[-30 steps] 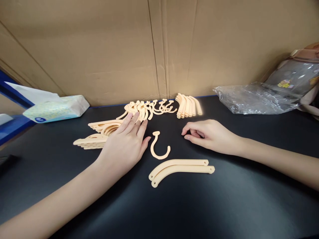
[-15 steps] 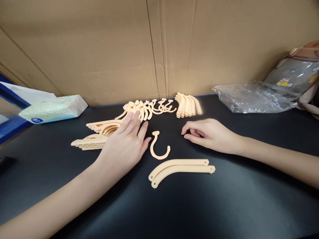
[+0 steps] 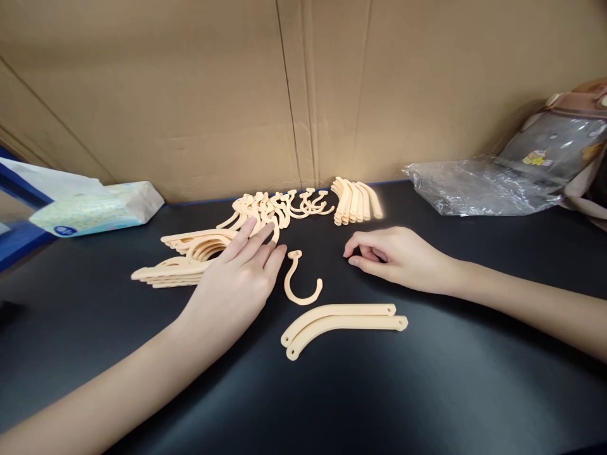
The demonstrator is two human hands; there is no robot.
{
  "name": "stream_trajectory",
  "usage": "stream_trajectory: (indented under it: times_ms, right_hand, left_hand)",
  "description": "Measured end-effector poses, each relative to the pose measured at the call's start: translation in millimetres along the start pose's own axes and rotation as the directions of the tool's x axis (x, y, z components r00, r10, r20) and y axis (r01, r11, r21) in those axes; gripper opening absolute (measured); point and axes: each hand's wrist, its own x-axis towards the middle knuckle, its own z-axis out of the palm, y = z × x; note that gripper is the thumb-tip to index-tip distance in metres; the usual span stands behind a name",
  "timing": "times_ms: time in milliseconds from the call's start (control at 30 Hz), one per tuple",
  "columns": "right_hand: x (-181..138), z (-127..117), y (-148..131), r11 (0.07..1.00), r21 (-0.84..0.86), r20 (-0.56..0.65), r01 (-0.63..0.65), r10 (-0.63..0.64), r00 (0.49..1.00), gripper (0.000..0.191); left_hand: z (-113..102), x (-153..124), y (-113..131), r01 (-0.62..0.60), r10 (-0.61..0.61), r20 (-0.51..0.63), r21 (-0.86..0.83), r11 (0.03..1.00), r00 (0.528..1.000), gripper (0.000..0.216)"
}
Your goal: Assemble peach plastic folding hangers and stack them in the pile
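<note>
My left hand (image 3: 239, 272) reaches palm-down over the right end of a stack of cream hanger pieces (image 3: 171, 272), its fingers stretched toward a pile of small curved cream pieces (image 3: 260, 205). The fingertips meet the near edge of that pile; the thumb is hidden under the hand. A single cream hanger hook (image 3: 303, 297) lies just right of this hand. In front of the hook, two curved hanger arms (image 3: 346, 316) lie side by side. My right hand (image 3: 393, 256) rests on the table with loosely curled fingers and nothing visible in them.
More loose hooks (image 3: 310, 205) lie at the back, beside a bundle of curved arms (image 3: 353, 202). A tissue pack (image 3: 99, 208) sits at the left. On the right are a clear plastic bag (image 3: 478, 186) and a transparent bottle (image 3: 545, 142). A cardboard wall (image 3: 190, 95) stands behind the black table (image 3: 379, 398).
My left thumb, spread out to the side before, has gone under the hand, and the fingers have shifted slightly. My right hand and the hanger pieces keep their places.
</note>
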Motion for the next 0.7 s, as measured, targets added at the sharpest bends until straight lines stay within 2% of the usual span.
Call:
stream_trajectory:
  times_ms: [200, 433, 700]
  right_hand:
    - [0.3, -0.1, -0.2, 1.000, 0.001, -0.001, 0.002, -0.002, 1.000, 0.010]
    - [0.4, -0.2, -0.8, 1.000, 0.006, 0.003, -0.002, 0.002, 1.000, 0.010]
    - [0.0, -0.4, -0.4, 1.000, 0.005, 0.003, -0.004, 0.004, 1.000, 0.010]
  left_hand:
    - [-6.7, 0.6, 2.0, 0.003, -0.003, -0.036, 0.011, 1.000, 0.999, 0.043]
    - [-8.2, -2.2, 3.4, 0.064, -0.065, 0.003, 0.061, 0.996, 0.998, 0.030]
    - [-16.5, -3.8, 8.3, 0.124, -0.127, 0.057, 0.055, 0.991, 0.990, 0.028]
